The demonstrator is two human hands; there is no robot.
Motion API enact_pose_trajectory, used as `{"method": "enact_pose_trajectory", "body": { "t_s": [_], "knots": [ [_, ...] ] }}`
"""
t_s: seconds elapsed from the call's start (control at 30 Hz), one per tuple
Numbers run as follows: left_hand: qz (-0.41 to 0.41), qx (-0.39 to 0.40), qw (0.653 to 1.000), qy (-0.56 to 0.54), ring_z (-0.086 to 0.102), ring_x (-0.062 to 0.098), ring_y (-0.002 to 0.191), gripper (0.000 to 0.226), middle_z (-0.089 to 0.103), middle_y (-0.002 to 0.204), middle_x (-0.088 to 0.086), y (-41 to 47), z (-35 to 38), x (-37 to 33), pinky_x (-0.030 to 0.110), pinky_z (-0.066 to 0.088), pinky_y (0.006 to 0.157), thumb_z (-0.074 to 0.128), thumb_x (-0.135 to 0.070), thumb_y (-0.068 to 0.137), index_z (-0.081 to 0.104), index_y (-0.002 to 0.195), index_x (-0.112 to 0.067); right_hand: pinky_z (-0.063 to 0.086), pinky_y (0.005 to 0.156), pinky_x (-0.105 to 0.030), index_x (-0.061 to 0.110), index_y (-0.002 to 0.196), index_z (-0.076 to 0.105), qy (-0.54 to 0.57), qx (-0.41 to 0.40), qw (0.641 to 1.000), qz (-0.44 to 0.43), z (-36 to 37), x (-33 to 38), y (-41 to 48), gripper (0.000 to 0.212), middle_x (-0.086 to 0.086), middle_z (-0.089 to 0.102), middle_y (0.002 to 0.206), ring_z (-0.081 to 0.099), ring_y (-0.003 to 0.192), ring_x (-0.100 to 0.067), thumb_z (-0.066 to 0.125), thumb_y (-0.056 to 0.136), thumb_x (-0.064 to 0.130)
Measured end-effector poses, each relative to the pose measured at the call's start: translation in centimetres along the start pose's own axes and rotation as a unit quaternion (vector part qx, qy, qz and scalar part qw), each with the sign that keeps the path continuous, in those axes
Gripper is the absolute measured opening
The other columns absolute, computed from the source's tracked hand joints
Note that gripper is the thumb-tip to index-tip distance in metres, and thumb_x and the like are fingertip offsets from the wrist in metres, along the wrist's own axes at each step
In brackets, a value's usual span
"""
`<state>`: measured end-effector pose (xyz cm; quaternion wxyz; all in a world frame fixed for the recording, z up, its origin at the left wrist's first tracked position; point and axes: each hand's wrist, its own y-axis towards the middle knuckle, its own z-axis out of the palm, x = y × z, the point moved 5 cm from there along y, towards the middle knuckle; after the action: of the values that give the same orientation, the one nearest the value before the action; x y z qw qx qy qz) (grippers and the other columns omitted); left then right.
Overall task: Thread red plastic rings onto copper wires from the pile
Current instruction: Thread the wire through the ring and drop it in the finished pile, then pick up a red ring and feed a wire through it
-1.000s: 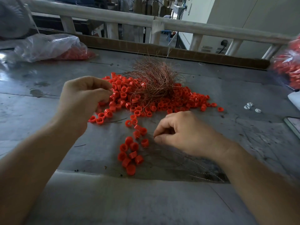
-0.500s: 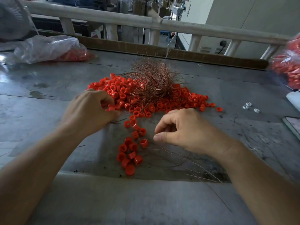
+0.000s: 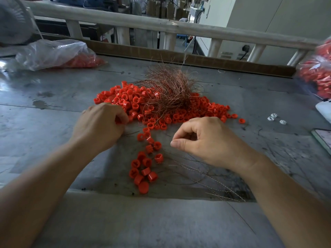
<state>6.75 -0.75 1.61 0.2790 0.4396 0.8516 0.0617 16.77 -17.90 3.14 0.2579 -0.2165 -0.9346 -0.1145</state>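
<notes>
Grey, scuffed bench top carries the stock: we note a large pile of red rings with the copper wires tangled on top. A small cluster of rings lies nearer, with loose wires beside it. We find the left hand curled over rings at the pile's edge and the right hand curled, thumb toward forefinger. Whether either grasps anything we cannot tell. We see no threaded wire and judge nearly all the work outstanding.

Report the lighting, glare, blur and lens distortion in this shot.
Head view: daylight comes from behind the railing, which the wide lens bows; glare whitens the table at far left; the bag of red parts at the right edge is smeared; the ring pile is sharp.
</notes>
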Motion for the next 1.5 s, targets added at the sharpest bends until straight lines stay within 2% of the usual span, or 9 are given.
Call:
{"method": "enact_pose_trajectory", "body": {
  "t_s": [0.17, 0.27, 0.5, 0.67, 0.87, 1.03, 1.17, 1.37, 1.5],
  "knots": [
    [0.018, -0.070, 0.995, -0.068, 0.054, 0.016, 0.072, 0.015, 0.058, 0.079, -0.005, 0.0, -1.0, -0.5, 0.024, 0.036, 0.068, 0.069, -0.010, 0.078, 0.070, 0.091, -0.018, 0.042, 0.063, -0.005, 0.026, 0.076, 0.068, -0.007, -0.023, 1.000, 0.011, -0.4, -0.6, 0.1, 0.010, 0.015, 0.061, 0.070, 0.055, 0.067, 0.003, 0.066, 0.079, 0.035],
    [0.015, -0.096, 0.981, -0.169, 0.056, 0.006, 0.065, 0.020, 0.057, 0.080, -0.008, -0.3, -1.9, -1.0, 0.007, 0.039, 0.060, 0.066, -0.009, 0.081, 0.068, 0.087, -0.027, 0.042, 0.059, -0.009, 0.024, 0.076, 0.069, -0.032, -0.069, 0.997, 0.027, -1.2, -1.5, 0.5, 0.011, 0.015, 0.061, 0.068, 0.055, 0.065, 0.002, 0.067, 0.079, 0.034],
    [-0.009, 0.067, 0.861, -0.505, 0.065, 0.009, 0.052, 0.012, 0.068, 0.059, 0.000, -1.6, -0.8, -3.6, 0.014, 0.051, 0.051, 0.064, -0.014, 0.059, 0.068, 0.071, -0.017, 0.046, 0.067, -0.027, 0.022, 0.079, 0.063, -0.047, -0.240, 0.965, 0.096, -3.8, -5.7, 1.4, 0.011, 0.014, 0.055, 0.064, 0.052, 0.061, -0.006, 0.073, 0.076, 0.023],
    [0.030, 0.126, 0.863, -0.488, 0.068, 0.010, 0.061, 0.017, 0.071, 0.066, -0.002, -2.3, 0.1, -4.5, 0.014, 0.053, 0.062, 0.068, -0.020, 0.052, 0.074, 0.067, -0.028, 0.035, 0.064, -0.022, 0.018, 0.100, 0.068, -0.054, -0.261, 0.959, 0.095, -3.2, -7.2, 2.5, 0.024, 0.008, 0.051, 0.073, 0.046, 0.065, -0.009, 0.072, 0.077, 0.021],
    [0.048, 0.150, 0.877, -0.454, 0.069, 0.009, 0.069, 0.034, 0.073, 0.073, -0.005, -2.7, 0.5, -5.1, 0.014, 0.052, 0.066, 0.074, 0.001, 0.062, 0.073, 0.071, -0.031, 0.032, 0.061, -0.022, 0.016, 0.085, 0.072, -0.069, -0.278, 0.955, 0.075, -2.8, -7.0, 2.8, 0.006, 0.006, 0.053, 0.077, 0.048, 0.068, -0.010, 0.067, 0.081, 0.018],
    [0.062, 0.141, 0.880, -0.450, 0.067, 0.005, 0.067, 0.021, 0.071, 0.074, -0.010, -2.7, 0.3, -5.1, 0.011, 0.051, 0.064, 0.070, -0.021, 0.052, 0.069, 0.070, -0.031, 0.029, 0.062, -0.020, 0.010, 0.084, 0.065, -0.072, -0.330, 0.940, 0.055, -4.2, -6.1, 1.9, 0.009, 0.005, 0.050, 0.080, 0.046, 0.073, -0.011, 0.060, 0.087, 0.016],
    [0.133, 0.094, 0.914, -0.372, 0.065, 0.001, 0.077, 0.031, 0.068, 0.086, -0.013, -2.8, -0.3, -5.5, 0.011, 0.051, 0.066, 0.078, -0.013, 0.062, 0.066, 0.078, -0.037, 0.030, 0.059, -0.013, 0.005, 0.081, 0.061, -0.061, -0.394, 0.916, -0.035, -5.9, -3.4, 0.1, 0.011, 0.002, 0.050, 0.081, 0.045, 0.072, -0.011, 0.058, 0.087, 0.013],
    [0.201, 0.076, 0.914, -0.344, 0.063, 0.004, 0.092, 0.028, 0.049, 0.127, -0.023, -3.7, -0.8, -6.3, 0.019, 0.053, 0.073, 0.070, -0.035, 0.066, 0.066, 0.094, -0.037, 0.034, 0.062, -0.006, 0.002, 0.078, 0.062, -0.058, -0.325, 0.926, -0.186, -4.0, 1.4, -1.1, 0.018, 0.002, 0.047, 0.081, 0.039, 0.069, -0.002, 0.058, 0.087, 0.017],
    [0.236, 0.108, 0.894, -0.367, 0.067, 0.007, 0.085, 0.023, 0.063, 0.111, -0.012, -4.1, -0.6, -7.1, 0.020, 0.054, 0.074, 0.067, -0.026, 0.070, 0.072, 0.092, -0.029, 0.033, 0.066, -0.005, 0.002, 0.078, 0.064, -0.015, -0.259, 0.936, -0.238, -2.4, 2.7, -1.3, 0.013, 0.005, 0.047, 0.080, 0.040, 0.069, 0.000, 0.061, 0.085, 0.014]
  ]
}}
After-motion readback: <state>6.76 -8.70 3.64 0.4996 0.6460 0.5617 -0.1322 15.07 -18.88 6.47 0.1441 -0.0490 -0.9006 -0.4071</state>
